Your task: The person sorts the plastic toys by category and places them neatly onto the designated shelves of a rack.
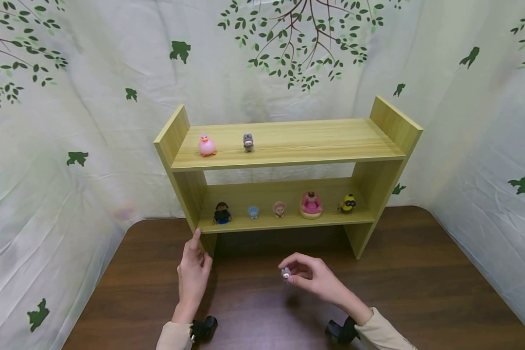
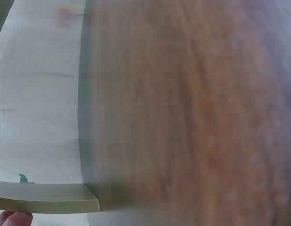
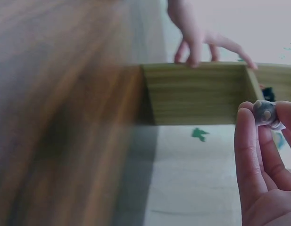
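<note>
In the head view my right hand pinches a small grey figurine with a pale face between thumb and fingertips, over the table in front of the shelf. The right wrist view shows the same figurine from closer by. My left hand touches the front edge of the wooden shelf's left side panel, index finger stretched up to the corner of the lower board. Its spread fingers also rest along that panel in the right wrist view, and fingertips show beside the panel in the left wrist view.
On the top board stand a pink duck and another grey figurine. The lower board bears a dark-haired figure, a blue one, a brown one, a pink bear and a yellow figure.
</note>
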A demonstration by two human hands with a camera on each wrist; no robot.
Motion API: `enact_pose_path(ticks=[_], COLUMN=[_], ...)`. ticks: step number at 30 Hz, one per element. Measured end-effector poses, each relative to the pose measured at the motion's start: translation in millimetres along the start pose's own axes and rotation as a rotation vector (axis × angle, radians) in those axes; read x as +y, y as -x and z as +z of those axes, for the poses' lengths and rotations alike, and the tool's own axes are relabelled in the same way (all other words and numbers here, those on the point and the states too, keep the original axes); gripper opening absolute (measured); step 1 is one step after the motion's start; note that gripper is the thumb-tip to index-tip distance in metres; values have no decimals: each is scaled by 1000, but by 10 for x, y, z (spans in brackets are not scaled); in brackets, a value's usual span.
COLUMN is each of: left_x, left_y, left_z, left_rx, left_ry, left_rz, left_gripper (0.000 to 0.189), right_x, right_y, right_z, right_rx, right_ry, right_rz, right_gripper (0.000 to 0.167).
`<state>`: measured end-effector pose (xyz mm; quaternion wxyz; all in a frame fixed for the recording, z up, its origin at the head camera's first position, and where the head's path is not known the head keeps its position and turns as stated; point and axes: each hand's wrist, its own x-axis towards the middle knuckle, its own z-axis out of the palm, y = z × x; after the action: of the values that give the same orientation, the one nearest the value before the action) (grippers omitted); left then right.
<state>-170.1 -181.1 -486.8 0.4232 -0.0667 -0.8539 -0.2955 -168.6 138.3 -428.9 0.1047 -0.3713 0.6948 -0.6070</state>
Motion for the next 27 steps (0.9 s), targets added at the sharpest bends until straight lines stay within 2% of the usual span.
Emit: enact_pose_path(ticks=[5,12,27], left_x=[4,11,-20], left_y=[3,2,5], left_z=[4,17,52], left_rx=[4,15,26], left_ry=[-14,-6,-17], left_rz=[-24,-45,-32], left_gripper=[87,85,84], right_x=[-116,-311,-625], right_y=[-57,-148,-341], right_z=[-96,-207,-363], right_rx=[34,89,97], right_ry=[-7,-4,-30], right_rz=[-59,-80,-180], right_gripper=[24,24,24])
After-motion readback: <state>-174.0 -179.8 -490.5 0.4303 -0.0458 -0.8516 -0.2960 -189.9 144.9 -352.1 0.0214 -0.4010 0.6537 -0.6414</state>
